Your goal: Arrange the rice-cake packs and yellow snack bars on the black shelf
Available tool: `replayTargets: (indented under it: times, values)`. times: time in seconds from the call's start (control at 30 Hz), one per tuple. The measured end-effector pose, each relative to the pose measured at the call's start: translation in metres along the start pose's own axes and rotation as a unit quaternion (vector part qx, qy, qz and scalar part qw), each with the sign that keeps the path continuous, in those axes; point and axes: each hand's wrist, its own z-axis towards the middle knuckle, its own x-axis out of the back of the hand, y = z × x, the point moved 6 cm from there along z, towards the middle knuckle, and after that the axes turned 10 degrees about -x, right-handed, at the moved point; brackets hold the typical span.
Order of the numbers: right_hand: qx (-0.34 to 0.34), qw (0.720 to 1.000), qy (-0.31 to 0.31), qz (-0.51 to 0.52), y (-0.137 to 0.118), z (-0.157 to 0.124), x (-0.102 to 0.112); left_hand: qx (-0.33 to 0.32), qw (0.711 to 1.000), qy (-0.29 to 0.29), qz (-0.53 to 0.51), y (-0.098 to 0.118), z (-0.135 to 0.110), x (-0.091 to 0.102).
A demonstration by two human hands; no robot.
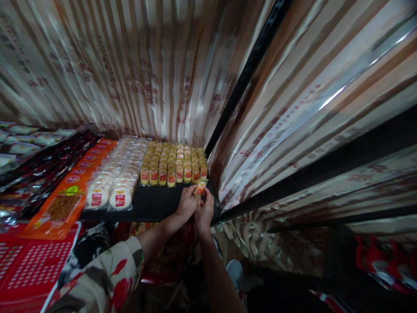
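Note:
A small yellow wrapped snack cake (200, 187) with a red label is pinched between both my hands, at the front right end of a dark shelf (156, 202). My left hand (187, 205) grips its left side with fingers closed. On the other side, my right hand (204, 211) closes its thumb and fingers on the lower right of the wrapper. Just beyond my hands, rows of similar yellow wrapped snack cakes (171, 167) stand close together on the shelf.
Left of them lie clear packets of round white crackers (120, 193), an orange snack packet (65, 195) and dark shiny packets (42, 174). A red plastic basket (39, 261) sits at lower left. Striped sheeting (146, 65) hangs behind, with a black post (241, 87) at the shelf's right corner.

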Motion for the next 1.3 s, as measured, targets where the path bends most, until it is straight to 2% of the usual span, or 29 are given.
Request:
replayTargets:
  times: [0.27, 0.5, 0.73, 1.0, 1.3]
  values:
    - [0.072, 0.996, 0.049, -0.037, 0.014, 0.041, -0.006, -0.012, 0.997, -0.04, 0.062, 0.008, 0.032, -0.029]
    - [0.06, 0.996, 0.056, -0.044, 0.025, 0.06, -0.018, -0.001, 0.995, -0.047, 0.091, 0.007, 0.048, -0.035]
    - [0.08, 0.995, 0.051, -0.041, 0.035, 0.066, -0.026, -0.012, 0.991, -0.045, 0.125, 0.003, 0.053, -0.033]
    - [0.069, 0.996, 0.039, -0.04, 0.038, 0.063, -0.028, -0.085, 0.979, -0.043, 0.18, 0.008, 0.05, -0.032]
    - [0.06, 0.997, 0.016, -0.038, 0.037, 0.063, -0.032, -0.075, 0.98, -0.06, 0.176, -0.007, 0.053, -0.039]
